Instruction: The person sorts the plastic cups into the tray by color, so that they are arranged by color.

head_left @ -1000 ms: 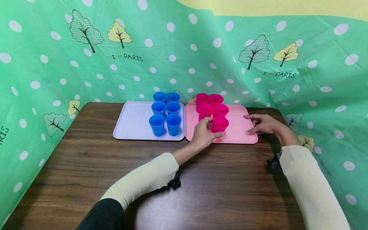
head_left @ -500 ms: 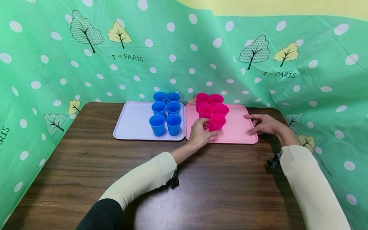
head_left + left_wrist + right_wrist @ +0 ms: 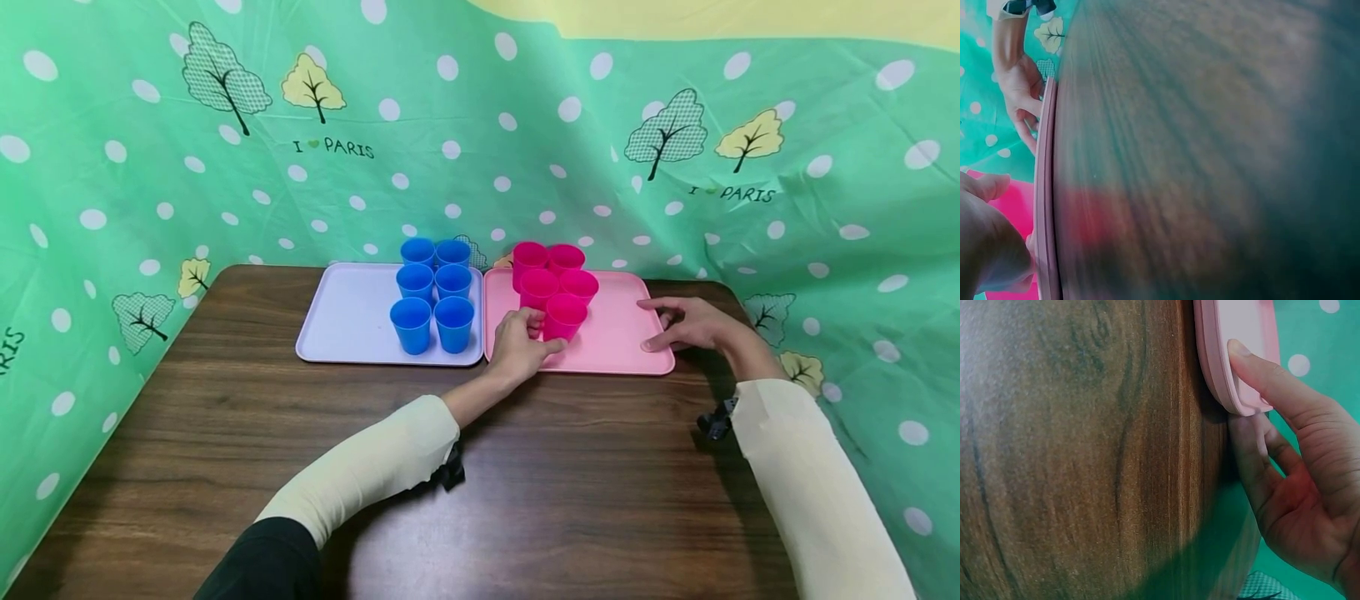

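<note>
My left hand [image 3: 516,343] holds the nearest magenta cup [image 3: 567,314] low down, its thumb in front and fingers at the left side. That cup stands upright on the pink tray [image 3: 622,321], close before two rows of like cups [image 3: 538,285]. In the left wrist view the thumb lies over the magenta cup [image 3: 1016,203], most of which is hidden. At the tray's right end my right hand [image 3: 688,323] pinches the rim. The right wrist view has the thumb on top of the pink tray's corner [image 3: 1225,369] and fingers below it.
Left of the pink tray, edges touching, lies a pale lavender tray [image 3: 345,317] with several blue cups [image 3: 452,323] in two columns on its right half. Both trays sit at the far side of a brown wooden table [image 3: 570,475], against a green dotted cloth [image 3: 450,117].
The front magenta cup has shifted left and slightly back, closer to the cups behind it. My left hand moved left with it. My right hand has stayed at the tray's end.
</note>
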Demonstrator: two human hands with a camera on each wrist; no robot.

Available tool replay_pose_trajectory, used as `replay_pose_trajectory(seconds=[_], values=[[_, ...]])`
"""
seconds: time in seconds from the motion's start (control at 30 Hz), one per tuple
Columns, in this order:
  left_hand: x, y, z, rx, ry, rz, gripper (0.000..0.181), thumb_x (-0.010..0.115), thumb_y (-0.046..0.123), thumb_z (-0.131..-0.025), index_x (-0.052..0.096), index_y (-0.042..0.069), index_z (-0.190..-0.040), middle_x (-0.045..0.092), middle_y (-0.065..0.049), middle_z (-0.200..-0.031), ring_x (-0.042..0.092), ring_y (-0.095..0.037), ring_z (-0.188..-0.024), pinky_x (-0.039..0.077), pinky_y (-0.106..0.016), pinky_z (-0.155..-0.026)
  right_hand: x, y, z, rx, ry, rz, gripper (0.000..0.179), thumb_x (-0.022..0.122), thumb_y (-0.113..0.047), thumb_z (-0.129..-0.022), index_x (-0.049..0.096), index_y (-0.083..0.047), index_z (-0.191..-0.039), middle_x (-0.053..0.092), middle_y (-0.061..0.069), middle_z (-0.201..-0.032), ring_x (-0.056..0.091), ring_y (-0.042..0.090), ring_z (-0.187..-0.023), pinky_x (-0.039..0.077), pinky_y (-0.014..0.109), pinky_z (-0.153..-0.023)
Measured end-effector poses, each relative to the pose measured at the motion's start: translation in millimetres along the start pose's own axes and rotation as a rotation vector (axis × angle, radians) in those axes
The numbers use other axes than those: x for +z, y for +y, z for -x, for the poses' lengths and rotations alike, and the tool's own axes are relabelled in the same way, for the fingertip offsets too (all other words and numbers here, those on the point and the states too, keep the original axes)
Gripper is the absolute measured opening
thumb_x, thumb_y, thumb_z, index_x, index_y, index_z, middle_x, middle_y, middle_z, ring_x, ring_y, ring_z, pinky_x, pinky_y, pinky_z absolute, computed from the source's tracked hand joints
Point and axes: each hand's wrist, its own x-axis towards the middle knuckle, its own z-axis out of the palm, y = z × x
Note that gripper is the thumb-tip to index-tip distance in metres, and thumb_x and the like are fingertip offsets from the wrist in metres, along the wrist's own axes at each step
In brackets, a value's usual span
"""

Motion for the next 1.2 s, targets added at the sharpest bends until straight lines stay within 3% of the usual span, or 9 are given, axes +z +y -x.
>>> replay_pose_trajectory(seconds=[0.23,0.4,0.63,1.2], values=[[-0.5,-6.5,-3.4,-0.002,-0.008,0.013,0.056,0.098,0.026,-0.090,0.070,0.013,-0.137,0.068,-0.001,-0.120,0.063,-0.015,-0.107,0.062,-0.022,-0.085,0,-1,-0.3,-0.002,-0.005,-0.007,0.102,0.096,-0.042,-0.091,0.044,-0.014,-0.174,0.053,0.021,-0.127,0.059,0.033,-0.109,0.068,0.032,-0.089],[-9.8,4.7,9.3,-0.026,-0.028,0.029,0.055,0.095,0.023,-0.093,0.069,0.011,-0.139,0.068,-0.004,-0.124,0.064,-0.018,-0.111,0.064,-0.025,-0.092,1,-2,-0.5,0.003,-0.011,-0.021,0.102,0.096,-0.040,-0.091,0.043,-0.013,-0.174,0.053,0.021,-0.127,0.059,0.033,-0.109,0.070,0.036,-0.091],[-22.3,12.5,20.7,-0.037,-0.043,-0.036,0.058,0.095,0.025,-0.093,0.068,0.011,-0.142,0.069,-0.005,-0.129,0.065,-0.018,-0.114,0.063,-0.027,-0.097,1,-4,-0.2,0.001,-0.012,-0.023,0.102,0.096,-0.039,-0.091,0.043,-0.012,-0.174,0.052,0.022,-0.128,0.059,0.033,-0.110,0.071,0.036,-0.092],[-62.2,15.1,47.2,0.043,-0.184,-0.057,0.062,0.095,0.029,-0.092,0.069,0.013,-0.147,0.071,-0.013,-0.140,0.069,-0.027,-0.126,0.067,-0.037,-0.101,-3,-6,1.9,-0.002,-0.021,0.000,0.103,0.096,-0.038,-0.091,0.042,-0.010,-0.174,0.050,0.024,-0.128,0.056,0.036,-0.112,0.071,0.037,-0.091]])
